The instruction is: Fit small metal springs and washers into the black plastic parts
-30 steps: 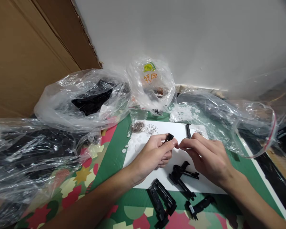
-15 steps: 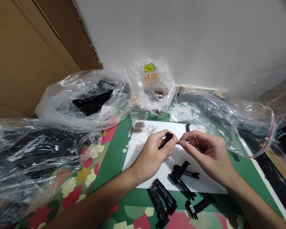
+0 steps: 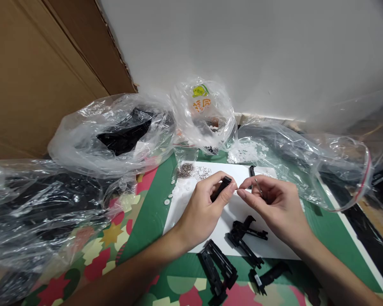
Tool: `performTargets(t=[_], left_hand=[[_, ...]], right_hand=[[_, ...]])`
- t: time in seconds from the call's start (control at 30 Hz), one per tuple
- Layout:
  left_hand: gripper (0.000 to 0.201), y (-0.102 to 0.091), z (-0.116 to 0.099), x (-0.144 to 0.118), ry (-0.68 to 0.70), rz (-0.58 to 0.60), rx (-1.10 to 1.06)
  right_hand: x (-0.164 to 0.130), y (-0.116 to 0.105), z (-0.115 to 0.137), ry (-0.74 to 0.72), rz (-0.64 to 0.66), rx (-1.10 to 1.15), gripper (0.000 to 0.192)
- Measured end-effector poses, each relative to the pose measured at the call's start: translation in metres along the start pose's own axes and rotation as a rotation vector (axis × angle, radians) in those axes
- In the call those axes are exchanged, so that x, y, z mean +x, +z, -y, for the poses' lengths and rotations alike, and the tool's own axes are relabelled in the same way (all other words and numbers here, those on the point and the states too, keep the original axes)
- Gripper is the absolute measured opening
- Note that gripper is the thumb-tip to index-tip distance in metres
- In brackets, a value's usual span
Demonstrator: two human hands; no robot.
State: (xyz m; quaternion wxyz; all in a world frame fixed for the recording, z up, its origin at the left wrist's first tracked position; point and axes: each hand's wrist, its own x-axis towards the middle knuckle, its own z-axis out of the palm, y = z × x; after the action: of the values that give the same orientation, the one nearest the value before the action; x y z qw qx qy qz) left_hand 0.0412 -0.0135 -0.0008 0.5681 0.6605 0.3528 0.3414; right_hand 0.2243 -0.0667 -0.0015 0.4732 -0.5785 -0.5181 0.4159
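My left hand (image 3: 201,214) is closed around a small black plastic part (image 3: 222,188), its end poking up between thumb and fingers. Facing it, my right hand (image 3: 276,204) has thumb and forefinger pinched together, with the tips close to the left fingertips. What sits in that pinch is too small to make out. A thin shiny sliver (image 3: 258,185) shows by the right fingers. Below the hands, black plastic parts (image 3: 245,238) lie crossed on a white sheet (image 3: 175,221). Behind the right fingers another black part (image 3: 252,171) stands partly hidden.
More black parts (image 3: 217,265) lie near the front edge, one (image 3: 268,276) further right. Small springs (image 3: 185,170) and white discs (image 3: 180,189) are at the sheet's far left. White pieces (image 3: 247,151) are heaped behind. Plastic bags (image 3: 204,114) line the back, beside cardboard (image 3: 35,76).
The right hand has shifted slightly left and its fingers have turned a little, so a shiny sliver now shows there. The left hand still holds the black part, nearly unmoved.
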Motion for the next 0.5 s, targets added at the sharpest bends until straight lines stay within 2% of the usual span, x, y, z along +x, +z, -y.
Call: performTargets(t=[0.27, 0.4, 0.5], left_hand=[[0.028, -0.0001, 0.0017, -0.0005, 0.010, -0.015, 0.017], [0.031, 0.0009, 0.0017, -0.0019, -0.020, -0.017, -0.009], [0.032, 0.0022, 0.0005, -0.0036, -0.092, 0.010, -0.118]], right_hand=[[0.0004, 0.0004, -0.0046, -0.020, 0.002, 0.022, 0.024], [0.0002, 0.0006, -0.0011, -0.102, -0.030, -0.024, 0.020], [-0.0013, -0.0016, 0.0005, -0.216, -0.097, -0.134, 0.015]])
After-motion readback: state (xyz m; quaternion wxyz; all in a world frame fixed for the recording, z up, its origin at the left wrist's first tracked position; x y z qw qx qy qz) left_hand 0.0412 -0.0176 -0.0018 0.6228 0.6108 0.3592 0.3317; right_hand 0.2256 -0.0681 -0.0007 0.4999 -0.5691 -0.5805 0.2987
